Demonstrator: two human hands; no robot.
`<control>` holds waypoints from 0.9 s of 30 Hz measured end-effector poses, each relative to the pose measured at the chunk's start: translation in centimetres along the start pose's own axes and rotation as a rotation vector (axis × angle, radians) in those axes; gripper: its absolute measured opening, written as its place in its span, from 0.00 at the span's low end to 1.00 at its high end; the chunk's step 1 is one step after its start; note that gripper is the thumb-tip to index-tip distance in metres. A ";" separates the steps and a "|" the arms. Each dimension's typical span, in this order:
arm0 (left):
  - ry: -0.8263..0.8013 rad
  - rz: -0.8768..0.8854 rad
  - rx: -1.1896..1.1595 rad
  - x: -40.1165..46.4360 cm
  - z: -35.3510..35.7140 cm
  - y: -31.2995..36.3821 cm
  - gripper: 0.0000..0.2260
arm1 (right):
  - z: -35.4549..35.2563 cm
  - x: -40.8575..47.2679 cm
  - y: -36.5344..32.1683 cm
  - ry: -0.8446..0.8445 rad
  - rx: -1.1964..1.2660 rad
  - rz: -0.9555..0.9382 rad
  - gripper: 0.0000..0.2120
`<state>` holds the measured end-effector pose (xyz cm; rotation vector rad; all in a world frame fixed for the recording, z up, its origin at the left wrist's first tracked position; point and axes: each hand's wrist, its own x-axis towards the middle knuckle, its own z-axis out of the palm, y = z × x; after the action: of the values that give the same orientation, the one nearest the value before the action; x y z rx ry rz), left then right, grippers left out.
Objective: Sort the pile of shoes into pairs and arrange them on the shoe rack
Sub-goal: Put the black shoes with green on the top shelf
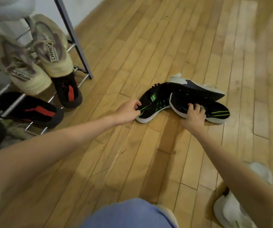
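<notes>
A small pile of shoes lies on the wooden floor. A black shoe with green marks (153,102) lies at the pile's left, and my left hand (128,111) pinches its heel. A second black and green shoe (217,112) lies at the right, partly under a dark shoe with a white sole (181,101). My right hand (194,114) grips the edge of that white-soled shoe. Behind them lies a navy and white shoe (198,86). The shoe rack (76,40) stands at the left.
On the rack sit a cream and purple pair (50,51) and, lower down, a black and red pair (68,91). My white-shod foot (229,209) stands at the lower right, my knee in blue cloth (127,214) at the bottom. A white wall rises behind the rack.
</notes>
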<state>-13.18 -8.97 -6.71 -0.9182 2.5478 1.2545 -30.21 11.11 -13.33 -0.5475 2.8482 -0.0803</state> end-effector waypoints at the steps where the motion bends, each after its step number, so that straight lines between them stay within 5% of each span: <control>1: 0.000 0.007 0.009 0.1 0.6 0.0 0.18 | 0.1 0.1 0.4 0.040 -0.070 -0.044 0.34; 8: 0.001 0.009 0.077 -0.1 3.4 -0.6 0.19 | -1.8 0.4 0.8 0.149 -0.135 -0.229 0.18; 14: -0.056 0.042 -0.085 -3.4 3.0 -1.4 0.16 | -4.8 -3.6 -1.6 0.173 0.289 -0.336 0.16; 18: -0.116 0.027 -0.223 -6.0 2.3 -2.3 0.17 | -6.6 -4.9 -5.0 0.083 0.675 -0.241 0.19; 24: -0.097 -0.052 -0.306 -7.9 1.9 -4.8 0.45 | -7.0 -6.2 -10.9 -0.209 1.177 -0.015 0.20; 27: -0.010 -0.095 -0.255 -8.5 1.2 -6.7 0.48 | -6.6 -6.6 -13.7 -0.226 1.246 0.014 0.22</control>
<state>-2.65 -7.30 -8.57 -1.0630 2.3417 1.5756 -20.92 0.92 -4.10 -0.2060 2.0037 -1.5043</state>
